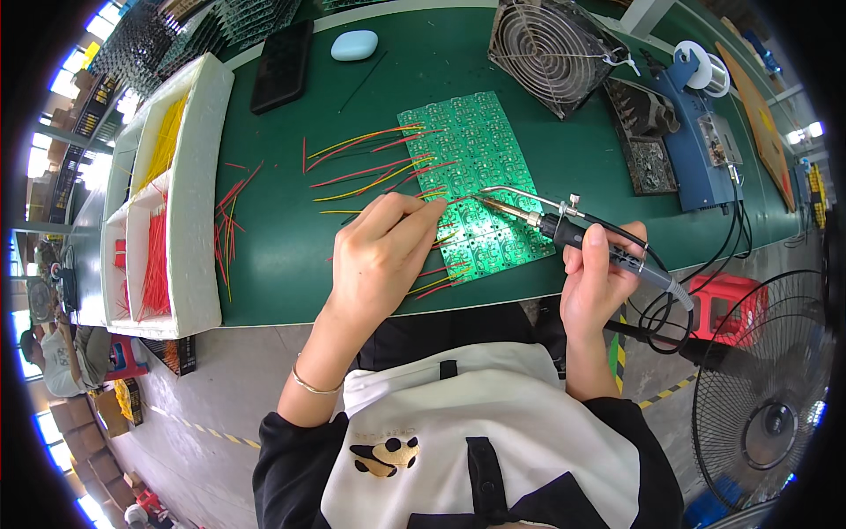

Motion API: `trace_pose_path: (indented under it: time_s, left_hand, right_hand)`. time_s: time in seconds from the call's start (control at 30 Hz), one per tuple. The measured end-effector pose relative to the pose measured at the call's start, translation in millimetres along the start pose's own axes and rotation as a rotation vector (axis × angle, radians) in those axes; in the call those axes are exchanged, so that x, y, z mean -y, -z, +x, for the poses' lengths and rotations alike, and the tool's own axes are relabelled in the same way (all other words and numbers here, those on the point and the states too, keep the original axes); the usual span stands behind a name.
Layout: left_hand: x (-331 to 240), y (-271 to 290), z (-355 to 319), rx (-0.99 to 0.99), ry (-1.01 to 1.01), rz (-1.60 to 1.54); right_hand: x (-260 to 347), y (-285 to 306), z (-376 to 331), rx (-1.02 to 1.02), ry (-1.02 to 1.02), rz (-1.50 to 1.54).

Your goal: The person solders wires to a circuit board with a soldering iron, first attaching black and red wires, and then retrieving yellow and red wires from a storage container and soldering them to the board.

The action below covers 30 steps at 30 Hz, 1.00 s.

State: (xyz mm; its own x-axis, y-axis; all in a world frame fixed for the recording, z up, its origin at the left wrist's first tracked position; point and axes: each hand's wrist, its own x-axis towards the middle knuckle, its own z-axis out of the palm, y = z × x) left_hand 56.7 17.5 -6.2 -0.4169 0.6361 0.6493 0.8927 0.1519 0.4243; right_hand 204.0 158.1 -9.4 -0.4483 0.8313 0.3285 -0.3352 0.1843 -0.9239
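A green panel of circuit boards [480, 141] lies on the bench, with red and yellow wires [374, 179] sticking out from its left side. Over that left edge is my left hand [381, 251], its thumb and fingers pinched on a thin red wire [459, 200] that reaches onto the panel. My right hand [601, 278] is wrapped round the handle of a soldering iron [571, 234]. A thin bent metal tube runs along the iron to its tip. The tip meets the panel close to the pinched wire's end; whether they touch I cannot tell.
On the left stands a white foam box [198, 194] of red and yellow wires, with loose wires [231, 220] beside it. A black phone [282, 66] and a pale blue case [354, 45] lie behind. A small fan [551, 53] and blue soldering station [709, 141] stand right; a larger fan [767, 423] is lower right.
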Motion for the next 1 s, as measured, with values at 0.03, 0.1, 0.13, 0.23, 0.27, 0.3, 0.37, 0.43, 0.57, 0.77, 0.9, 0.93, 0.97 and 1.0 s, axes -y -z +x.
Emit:
trace_pose_path:
  time_s: [0.03, 0.1, 0.13, 0.23, 0.27, 0.3, 0.37, 0.43, 0.57, 0.77, 0.9, 0.93, 0.97, 1.0]
  left_hand:
    - [-0.1, -0.2, -0.1, -0.002, -0.002, 0.003]
    - [0.1, -0.7, 0.0, -0.002, -0.01, 0.006]
    - [0.0, -1.0, 0.1, -0.003, -0.017, 0.01]
    - [-3.5, 1.3, 1.2, 0.027, 0.022, 0.021]
    - [-2.7, 0.6, 0.7, 0.027, 0.022, 0.021]
    - [-0.9, -0.8, -0.2, 0.011, 0.001, 0.018]
    - [0.1, -0.9, -1.1, -0.005, -0.019, 0.015]
    - [-0.7, -0.6, -0.1, 0.003, -0.029, 0.028]
    - [-3.3, 1.2, 1.5, 0.023, 0.002, 0.042]
    - [-3.6, 2.7, 0.4, 0.011, 0.064, 0.016]
    - [-2.3, 11.6, -4.2, -0.066, 0.068, -0.001]
    - [-5.0, 17.2, -5.8, -0.069, 0.078, 0.026]
    - [-8.4, 23.2, -7.8, -0.071, 0.072, 0.029]
    - [-9.4, 28.3, -12.1, -0.073, 0.097, 0.04]
  right_hand:
    - [0.4, -0.4, 0.1, 0.002, -0.011, 0.009]
    - [0.6, -0.9, 0.2, 0.002, -0.022, 0.018]
    - [0.6, -0.9, 0.3, -0.01, -0.028, 0.023]
    - [0.5, -0.7, 0.3, -0.02, -0.034, 0.03]
    - [0.4, -0.8, 0.2, -0.017, -0.035, 0.033]
    - [0.3, -1.0, 0.2, -0.016, -0.035, 0.033]
    - [0.0, -1.8, 0.1, -0.016, -0.01, 0.021]
    - [-2.8, 0.2, 0.6, -0.031, 0.007, 0.047]
    - [-2.4, -0.7, 0.8, -0.044, 0.012, 0.066]
    - [-4.2, 1.9, 1.1, -0.101, 0.025, 0.245]
    - [-4.5, 7.6, 1.5, -0.154, 0.006, 0.246]
    - [-3.5, 9.9, 2.0, -0.142, 0.005, 0.251]
    - [-1.9, 11.8, 1.8, -0.13, 0.005, 0.256]
    - [-1.8, 10.4, 1.0, -0.13, 0.001, 0.256]
